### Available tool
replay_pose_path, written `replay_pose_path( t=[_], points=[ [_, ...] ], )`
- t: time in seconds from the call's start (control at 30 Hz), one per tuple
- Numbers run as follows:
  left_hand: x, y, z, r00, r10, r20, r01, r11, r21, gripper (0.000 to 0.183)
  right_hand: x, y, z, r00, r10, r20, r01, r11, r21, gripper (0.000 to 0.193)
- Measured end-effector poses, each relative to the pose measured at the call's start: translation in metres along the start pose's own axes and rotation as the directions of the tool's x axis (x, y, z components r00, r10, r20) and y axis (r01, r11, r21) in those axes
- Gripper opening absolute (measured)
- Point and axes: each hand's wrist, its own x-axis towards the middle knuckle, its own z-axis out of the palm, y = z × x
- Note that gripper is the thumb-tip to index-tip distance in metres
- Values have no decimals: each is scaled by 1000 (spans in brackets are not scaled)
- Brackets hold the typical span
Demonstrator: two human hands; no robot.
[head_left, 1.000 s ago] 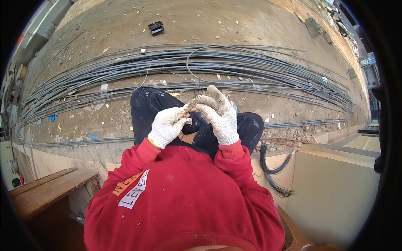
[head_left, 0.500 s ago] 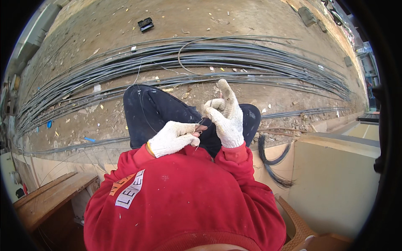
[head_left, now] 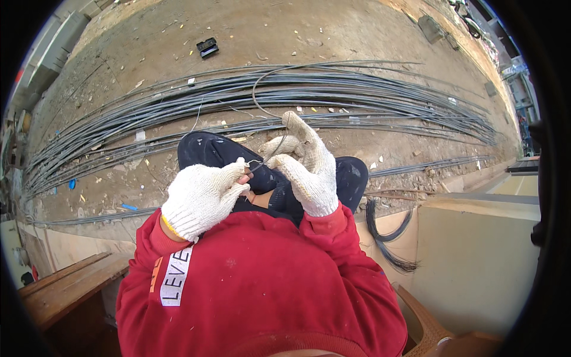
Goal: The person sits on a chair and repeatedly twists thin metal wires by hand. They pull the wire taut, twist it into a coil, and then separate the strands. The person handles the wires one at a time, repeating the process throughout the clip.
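A thin dark wire spans the small gap between my two hands, above my lap. My left hand, in a white knit glove with bare skin at a fingertip, pinches one end of it between thumb and fingers. The wire runs up to my right hand, also gloved, whose thumb and curled finger close on it while the index finger points up and away. Part of the wire is hidden by the right-hand fingers.
Long metal rods lie in a bundle across the dirt ground ahead. A bunch of dark wires rests at my right, beside a pale block. A wooden bench stands at the left; a small black case lies beyond the rods.
My left hand has moved up and left, its back now turned more toward me. My right hand has shifted slightly left. Both keep hold of the wire.
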Motion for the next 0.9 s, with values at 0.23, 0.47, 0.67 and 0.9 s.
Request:
replay_pose_path(
  t=[0.23,0.47,0.67,0.9],
  points=[
    [-11,10,-10,846,-188,498,457,737,-498,22,-5,27,5,985,169,-33,-168,985,26,69],
    [-14,10,31,832,-262,489,551,493,-673,29,-12,22,-17,973,217,-78,-222,974,-51,56],
    [-10,4,54,888,-238,393,444,219,-869,35,-12,23,-17,966,215,-143,-236,960,-149,54],
    [-11,2,64,891,-250,378,426,177,-887,33,-13,28,-21,966,241,-91,-250,962,-105,61]
  ],
)
